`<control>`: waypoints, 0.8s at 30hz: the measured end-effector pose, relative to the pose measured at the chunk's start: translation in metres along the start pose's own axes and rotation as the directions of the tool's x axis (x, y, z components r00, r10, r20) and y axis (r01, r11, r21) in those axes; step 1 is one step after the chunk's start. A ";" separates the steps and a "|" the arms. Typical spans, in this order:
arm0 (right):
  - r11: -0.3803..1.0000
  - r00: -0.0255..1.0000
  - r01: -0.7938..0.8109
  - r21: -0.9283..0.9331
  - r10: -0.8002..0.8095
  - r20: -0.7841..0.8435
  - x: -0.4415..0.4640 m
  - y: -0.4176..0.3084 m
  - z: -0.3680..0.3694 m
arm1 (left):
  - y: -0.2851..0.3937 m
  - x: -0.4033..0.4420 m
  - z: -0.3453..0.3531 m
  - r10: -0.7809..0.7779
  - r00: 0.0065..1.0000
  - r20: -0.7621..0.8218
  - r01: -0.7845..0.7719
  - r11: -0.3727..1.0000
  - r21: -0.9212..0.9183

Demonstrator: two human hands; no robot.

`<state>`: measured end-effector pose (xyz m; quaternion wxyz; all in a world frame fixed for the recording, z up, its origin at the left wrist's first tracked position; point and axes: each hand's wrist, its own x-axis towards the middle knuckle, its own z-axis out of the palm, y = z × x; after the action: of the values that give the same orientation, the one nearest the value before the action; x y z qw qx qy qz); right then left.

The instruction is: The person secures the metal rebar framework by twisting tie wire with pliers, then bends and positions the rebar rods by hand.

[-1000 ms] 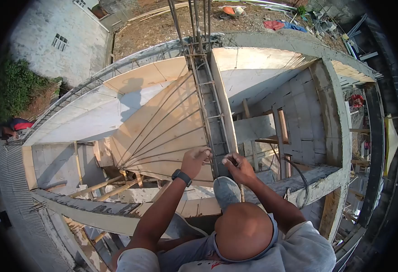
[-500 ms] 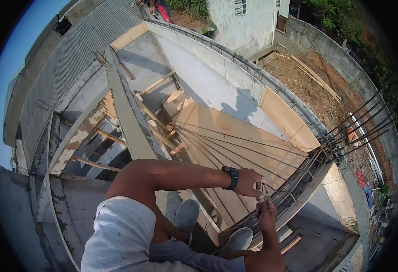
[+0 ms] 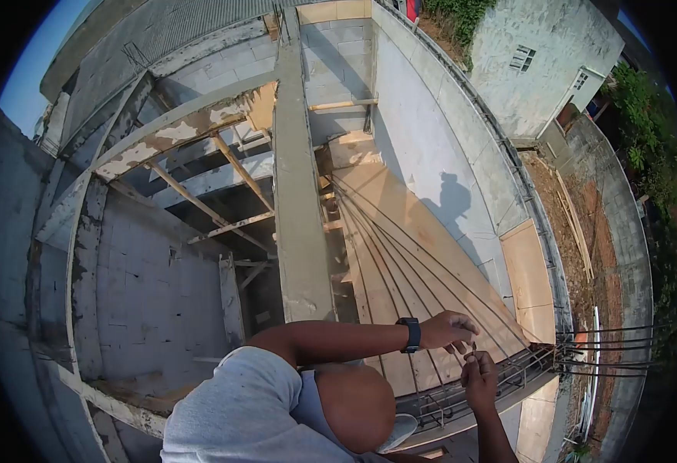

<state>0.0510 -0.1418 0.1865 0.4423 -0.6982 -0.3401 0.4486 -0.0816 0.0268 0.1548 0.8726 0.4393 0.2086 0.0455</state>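
Note:
My left hand (image 3: pixel 448 330), with a dark watch (image 3: pixel 410 335) on the wrist, reaches in from the left. Its fingers are loosely curled and apart, and I see nothing held in them. Just below it, my right hand (image 3: pixel 479 378) is closed in a pinch. A thin piece of wire (image 3: pixel 473 349), dark and short, pokes up from its fingertips; its full length cannot be seen. Under and beside the hands lies a rebar cage (image 3: pixel 450 397) along a beam form. Long steel bars (image 3: pixel 423 289) fan out from it over a plywood panel (image 3: pixel 381 204).
A concrete beam (image 3: pixel 301 193) runs away at centre. Left of it are deep openings with wooden props (image 3: pixel 242 171) and a block wall (image 3: pixel 165 282). Bare rebar ends (image 3: pixel 608 351) stick out at right. My knee (image 3: pixel 356 405) is bent close to the cage.
The view has turned, so the structure appears rotated. My hands sit further right in view. The left fingers, pinched against the right hand before, have loosened and moved slightly away.

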 end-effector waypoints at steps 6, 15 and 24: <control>0.992 0.994 -0.067 -0.109 0.076 0.077 0.025 0.004 0.027 | -0.025 -0.013 -0.045 -0.082 0.995 -0.050 0.071 0.979 -0.191; 0.933 0.972 0.105 -0.343 -0.024 0.233 0.090 0.000 0.105 | -0.049 -0.064 -0.108 -0.159 0.957 -0.243 0.020 0.871 -0.491; 0.967 0.987 0.096 -0.234 -0.063 0.146 0.108 0.009 0.155 | -0.055 -0.072 -0.140 -0.089 0.971 -0.224 -0.057 0.819 -0.572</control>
<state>-0.0526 -0.0028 0.1108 0.3474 -0.6998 -0.4494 0.4332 -0.2097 0.0791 0.0616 0.9328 0.1455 0.2929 0.1516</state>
